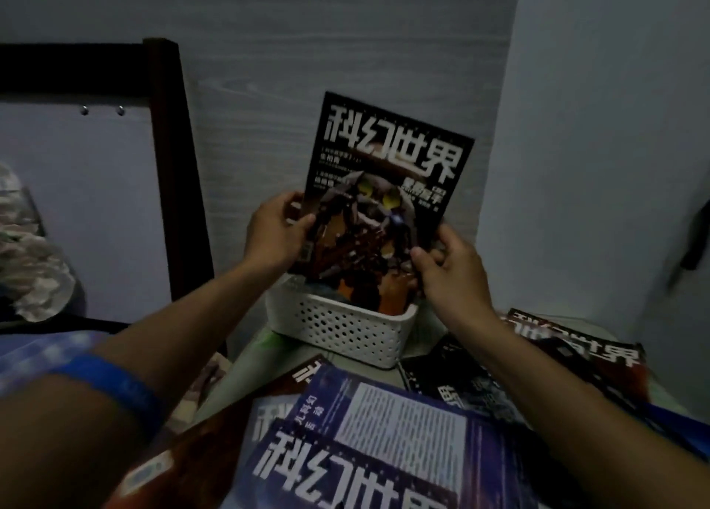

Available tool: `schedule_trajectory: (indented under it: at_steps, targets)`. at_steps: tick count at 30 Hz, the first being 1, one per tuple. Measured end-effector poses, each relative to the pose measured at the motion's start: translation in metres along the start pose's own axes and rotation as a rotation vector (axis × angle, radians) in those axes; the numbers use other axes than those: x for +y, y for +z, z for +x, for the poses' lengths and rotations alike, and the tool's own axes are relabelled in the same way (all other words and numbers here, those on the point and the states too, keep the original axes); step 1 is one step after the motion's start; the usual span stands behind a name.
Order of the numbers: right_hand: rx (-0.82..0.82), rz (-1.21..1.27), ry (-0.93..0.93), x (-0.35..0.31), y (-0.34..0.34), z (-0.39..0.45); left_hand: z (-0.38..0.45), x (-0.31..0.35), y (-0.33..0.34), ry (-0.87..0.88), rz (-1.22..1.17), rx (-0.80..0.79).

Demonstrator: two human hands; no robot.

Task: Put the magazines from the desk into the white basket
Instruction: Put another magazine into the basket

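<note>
Both hands hold one magazine [388, 185] upright over the white basket [342, 328], which sits toward the far edge of the surface [246, 374], close to the wall. The left hand [274, 232] pinches the magazine's left edge, thumb on the cover; the right hand [447, 258] grips its lower right corner. The bottom edge of the magazine is already at or just inside the basket's rim, and something else seems to stand in the basket behind it, though the dim light makes that hard to tell.

To do this step well, I judge the magazine should go straight down, spine or bottom edge first, with both hands keeping it flat so the thin pages do not buckle against the basket wall. It stands much taller than the basket, so it will likely lean; resting it back toward the wall side would keep it from tipping forward and pulling the light basket over. Let go only once the bottom edge is seated on the basket floor.

Several more magazines lie spread over the near part of the surface, among them a blue-covered one [384, 443] at the near edge and a dark one [576, 351] by the right edge, so the task is far from finished
</note>
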State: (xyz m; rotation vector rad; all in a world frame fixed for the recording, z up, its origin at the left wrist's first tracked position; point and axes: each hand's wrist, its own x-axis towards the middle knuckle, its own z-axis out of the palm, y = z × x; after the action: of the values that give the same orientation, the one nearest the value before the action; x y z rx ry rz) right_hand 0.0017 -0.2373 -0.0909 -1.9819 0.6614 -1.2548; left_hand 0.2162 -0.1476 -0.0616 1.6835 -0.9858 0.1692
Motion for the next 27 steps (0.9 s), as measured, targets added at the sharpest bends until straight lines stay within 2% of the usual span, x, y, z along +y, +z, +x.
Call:
schedule_trajectory:
  at_steps: [6,12,16,18,21,25,27]
  targets:
    - [0.102,-0.174,0.131,0.047,0.016,0.012,-0.014,-0.059,0.032,-0.038,0.086,-0.036]
    - [0.192,-0.208,0.130,0.046,0.028,0.008,-0.010,-0.065,0.041,-0.120,0.246,-0.010]
    - [0.070,-0.393,-0.013,0.042,0.032,-0.009,-0.022,-0.067,0.038,-0.053,0.325,-0.039]
    - [0.012,-0.448,-0.087,0.042,0.031,-0.018,-0.035,-0.068,0.034,0.035,0.331,-0.127]
    - [-0.054,-0.343,-0.058,0.034,0.022,-0.027,-0.062,-0.065,0.023,0.174,0.356,-0.303]
    - [-0.285,-0.341,-0.034,0.019,0.001,-0.049,-0.095,-0.052,0.000,0.089,0.340,-0.566]
    - [-0.392,-0.387,-0.043,0.012,-0.012,-0.069,-0.118,-0.040,-0.013,0.050,0.257,-0.635]
